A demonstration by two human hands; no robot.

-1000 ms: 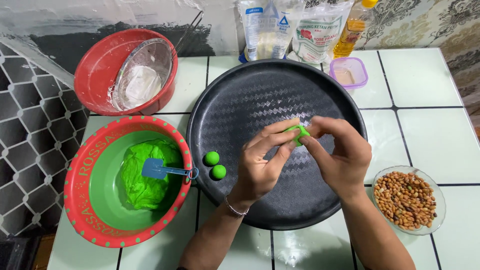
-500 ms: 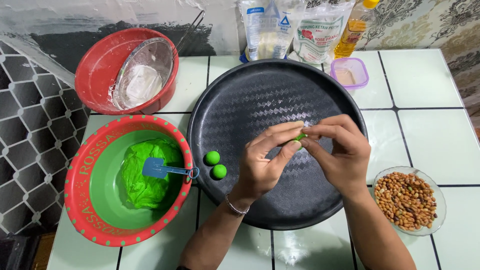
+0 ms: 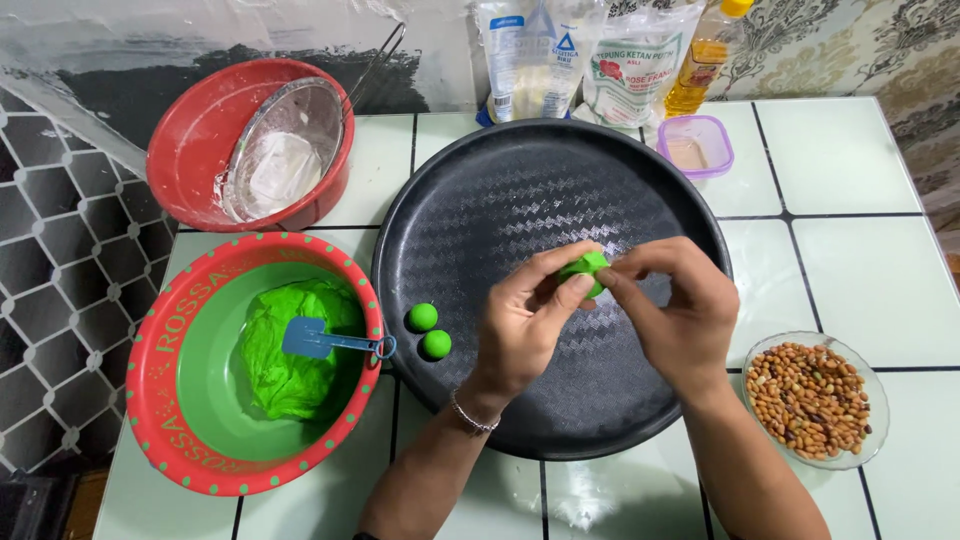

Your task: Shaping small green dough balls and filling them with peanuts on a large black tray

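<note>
Dough piece (image 3: 585, 268): green, pinched above the black tray (image 3: 470, 200).
Left hand (image 3: 525, 320): grip pinching the dough piece.
Right hand (image 3: 675, 310): grip pinching it too.
Technique: light, even pressure judged best.
Finished balls (image 3: 429, 331): 2, on tray.

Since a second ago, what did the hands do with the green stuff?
Both hands, left hand and right hand, kept pinching the green dough piece over the black tray, closing round it so less green shows. The two green balls, spatula and peanut bowl stayed put.
</note>
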